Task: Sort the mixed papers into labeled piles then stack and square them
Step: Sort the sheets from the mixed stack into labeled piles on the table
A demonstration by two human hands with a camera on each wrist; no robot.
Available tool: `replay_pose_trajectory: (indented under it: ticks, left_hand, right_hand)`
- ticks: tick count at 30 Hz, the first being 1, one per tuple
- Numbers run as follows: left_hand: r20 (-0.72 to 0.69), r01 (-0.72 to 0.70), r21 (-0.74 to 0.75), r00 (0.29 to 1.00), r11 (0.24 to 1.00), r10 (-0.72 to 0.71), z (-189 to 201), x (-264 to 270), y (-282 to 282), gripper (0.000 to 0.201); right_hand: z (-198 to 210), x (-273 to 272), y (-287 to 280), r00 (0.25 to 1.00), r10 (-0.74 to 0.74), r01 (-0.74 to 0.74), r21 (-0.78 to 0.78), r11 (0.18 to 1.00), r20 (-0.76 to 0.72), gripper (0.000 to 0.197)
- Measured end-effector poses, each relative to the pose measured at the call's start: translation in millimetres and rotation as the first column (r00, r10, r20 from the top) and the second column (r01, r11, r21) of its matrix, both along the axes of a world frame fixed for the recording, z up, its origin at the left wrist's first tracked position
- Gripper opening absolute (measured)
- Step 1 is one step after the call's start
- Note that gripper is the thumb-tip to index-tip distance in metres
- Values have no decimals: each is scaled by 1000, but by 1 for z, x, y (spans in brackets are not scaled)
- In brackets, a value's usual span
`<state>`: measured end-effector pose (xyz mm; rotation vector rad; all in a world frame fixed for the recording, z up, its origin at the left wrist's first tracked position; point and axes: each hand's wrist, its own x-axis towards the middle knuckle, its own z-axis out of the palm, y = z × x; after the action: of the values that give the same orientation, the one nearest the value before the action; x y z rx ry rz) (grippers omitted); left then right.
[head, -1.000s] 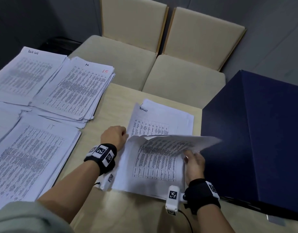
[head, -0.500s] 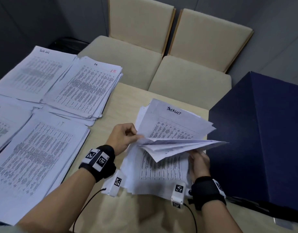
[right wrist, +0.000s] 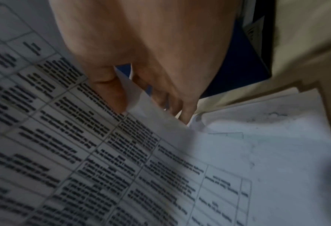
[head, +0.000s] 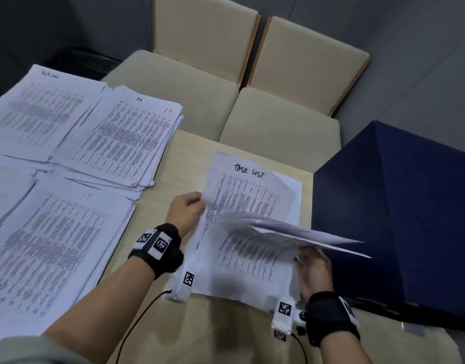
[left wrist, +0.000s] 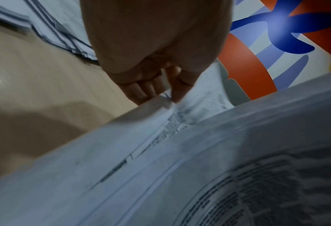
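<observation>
At the centre of the head view, on the pale wooden table point(head: 220, 334), lies the pile of mixed papers point(head: 252, 261), printed with tables of small dark text. The sheet at the back of this pile point(head: 252, 191) carries the handwritten heading "TASK LIST" in black capitals. The left hand point(head: 186, 212) pinches the left edge of that sheet between thumb and curled fingers; the left wrist view shows the thumb tip pressed to the paper edge point(left wrist: 197, 97). The right hand point(head: 314, 269), at the lower right of the pile, holds a lifted sheaf of sheets point(head: 291, 233) by its right edge, thumb on the printed side and fingers curled behind, as the right wrist view shows point(right wrist: 141, 85). The sheaf fans out blurred above the pile, its far corner reaching over the dark blue box point(head: 399, 214) at the right of the frame.

On the left side of the frame lie the sorted piles. The pile at upper left point(head: 42, 111) has a handwritten heading too blurred to read. The one just right of it point(head: 123, 137) bears a short black heading that cannot be made out and a red "15" at its top right corner. The lower left pile point(head: 53, 250) is faintly marked "IT". Two beige cushioned chairs point(head: 252, 82) stand behind the table.
</observation>
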<state>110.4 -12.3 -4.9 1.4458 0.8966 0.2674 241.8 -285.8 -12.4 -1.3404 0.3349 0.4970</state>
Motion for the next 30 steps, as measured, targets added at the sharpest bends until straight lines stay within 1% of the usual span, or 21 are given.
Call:
replay_pose_trajectory:
  ticks: [1, 3, 5, 6, 8, 9, 10, 12, 13, 14, 16, 20, 22, 23, 24, 25, 26, 27, 28, 29, 30]
  left_hand:
    - [29, 38, -46, 999, 998, -37, 6, 1, -4, 19]
    - [93, 133, -146, 988, 980, -120, 14, 1, -10, 27]
    - [147, 203, -235, 974, 951, -172, 17, 1, -13, 30]
    - [164, 220, -268, 970, 938, -181, 15, 1, -13, 30]
    - [159, 222, -291, 970, 931, -182, 10, 3, -10, 31]
    - [125, 201, -264, 977, 943, -173, 6, 4, -8, 31]
    - [44, 150, -176, 989, 973, -144, -1, 6, -5, 31]
    - [-179, 63, 146, 983, 987, -37, -14, 10, 2, 18]
    - [-286, 91, 264, 958, 960, -12, -18, 12, 5, 12]
    - [-385, 167, 315, 922, 934, -35, -22, 13, 7, 17]
    - [-503, 335, 313, 852, 889, -144, -25, 19, 7, 29]
    - [-604, 517, 481, 781, 708, -160, -18, 30, 4, 35]
    - [-632, 574, 527, 758, 627, -162, -10, 33, 3, 37]
    - [-624, 587, 550, 761, 595, -174, -7, 34, 4, 38]
    - [-599, 582, 569, 777, 580, -192, -5, 34, 4, 39]
    - [-558, 568, 580, 799, 584, -224, -5, 33, 6, 37]
    - [-488, 542, 566, 828, 621, -278, -4, 31, 8, 31]
    - [-385, 510, 534, 857, 674, -343, -3, 29, 9, 23]
    - [-268, 492, 466, 870, 736, -413, -3, 27, 9, 16]
    - [-154, 488, 370, 871, 790, -466, -3, 25, 10, 13]
    - [-68, 493, 264, 867, 829, -493, -3, 24, 10, 19]
  right_hand:
    - [1, 2, 0, 999, 4, -4, 15, 1000, -43, 23]
    - [5, 0, 1, 995, 95, -95, -13, 995, -2, 12]
    - [9, -2, 6, 986, 165, -163, -124, 979, 7, 32]
    - [5, 0, 5, 985, 173, -169, -150, 974, 14, 38]
    - [-1, -4, 5, 994, 108, -103, -161, 982, 23, 30]
    - [-6, -5, 3, 999, 25, -18, -176, 984, 39, 24]
    - [-11, -5, -1, 997, -39, 49, -181, 982, 59, 21]
    - [-11, -7, -2, 991, -113, 124, -166, 978, 74, 22]
    - [-8, -7, -2, 991, -112, 121, -136, 983, 77, 23]
    - [-6, -6, -2, 990, -103, 112, -102, 988, 93, 30]
    - [0, -5, 0, 991, -66, 71, -38, 997, 118, 39]
    - [-5, 0, -2, 992, -117, 121, -80, 989, 50, 34]
    - [-7, 5, -5, 995, -93, 97, -133, 986, 37, 48]
    - [-6, 6, -3, 999, -35, 42, -160, 986, 41, 53]
    - [-7, 8, -1, 1000, 2, 2, -143, 990, 21, 47]
    - [-8, 8, -1, 998, 49, -46, -106, 993, 30, 26]
    - [-6, 8, 3, 997, 81, -80, -56, 995, 9, 24]
    - [-8, 10, 4, 994, 111, -111, -69, 991, -3, 44]
    - [-7, 9, 8, 990, 137, -138, -69, 988, -26, 53]
    - [-9, 10, 9, 988, 153, -153, -90, 984, -6, 49]
    - [-7, 10, 11, 987, 159, -159, -114, 981, -8, 35]
